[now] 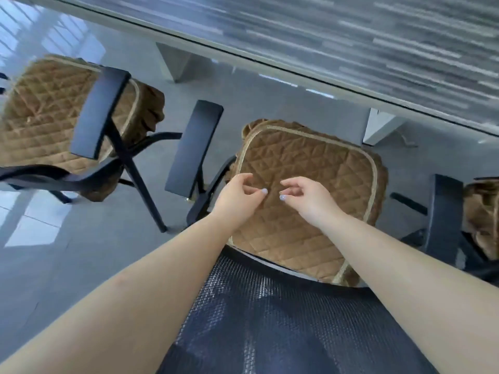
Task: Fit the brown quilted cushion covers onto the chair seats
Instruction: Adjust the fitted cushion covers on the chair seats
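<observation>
A brown quilted cushion cover (310, 168) with a pale piped edge lies flat over the seat of the chair right below me. Its dark mesh backrest (270, 319) fills the bottom of the view. My left hand (240, 195) and my right hand (307, 197) hover close together over the middle of the cover, fingers loosely curled, holding nothing. The chair to the left carries another brown cover (40, 114) on its seat. A third brown cover (483, 211) shows at the right edge, partly hidden.
A long table (351, 49) with a striped grey top runs across the back, its pale legs (175, 63) standing behind the chairs. Black armrests (102, 112) (194, 144) (442, 214) flank the seats. Glossy grey floor (67, 238) lies at the left.
</observation>
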`<state>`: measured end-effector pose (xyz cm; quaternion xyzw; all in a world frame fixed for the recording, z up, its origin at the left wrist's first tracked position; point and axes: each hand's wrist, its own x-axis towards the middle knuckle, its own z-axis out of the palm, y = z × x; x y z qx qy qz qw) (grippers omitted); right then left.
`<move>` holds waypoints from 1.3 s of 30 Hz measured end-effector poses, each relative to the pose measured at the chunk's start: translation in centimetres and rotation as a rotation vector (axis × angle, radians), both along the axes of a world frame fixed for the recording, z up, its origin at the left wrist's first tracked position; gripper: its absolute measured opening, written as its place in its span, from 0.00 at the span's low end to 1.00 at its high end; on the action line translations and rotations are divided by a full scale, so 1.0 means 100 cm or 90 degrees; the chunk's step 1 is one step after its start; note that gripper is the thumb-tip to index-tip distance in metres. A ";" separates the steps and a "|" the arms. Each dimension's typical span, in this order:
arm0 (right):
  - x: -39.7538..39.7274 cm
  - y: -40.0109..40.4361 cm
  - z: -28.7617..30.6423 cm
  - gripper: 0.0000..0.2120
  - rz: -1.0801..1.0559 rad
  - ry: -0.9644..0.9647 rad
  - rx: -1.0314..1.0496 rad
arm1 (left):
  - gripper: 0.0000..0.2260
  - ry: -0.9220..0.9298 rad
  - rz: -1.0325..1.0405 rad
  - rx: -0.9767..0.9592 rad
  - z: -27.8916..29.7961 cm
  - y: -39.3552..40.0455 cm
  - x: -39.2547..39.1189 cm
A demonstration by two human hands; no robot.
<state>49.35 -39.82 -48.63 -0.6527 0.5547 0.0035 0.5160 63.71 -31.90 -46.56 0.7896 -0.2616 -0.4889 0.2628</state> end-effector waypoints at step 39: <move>0.559 0.250 0.171 0.09 0.136 -0.124 -0.063 | 0.11 -0.091 0.346 -0.202 0.210 0.319 0.556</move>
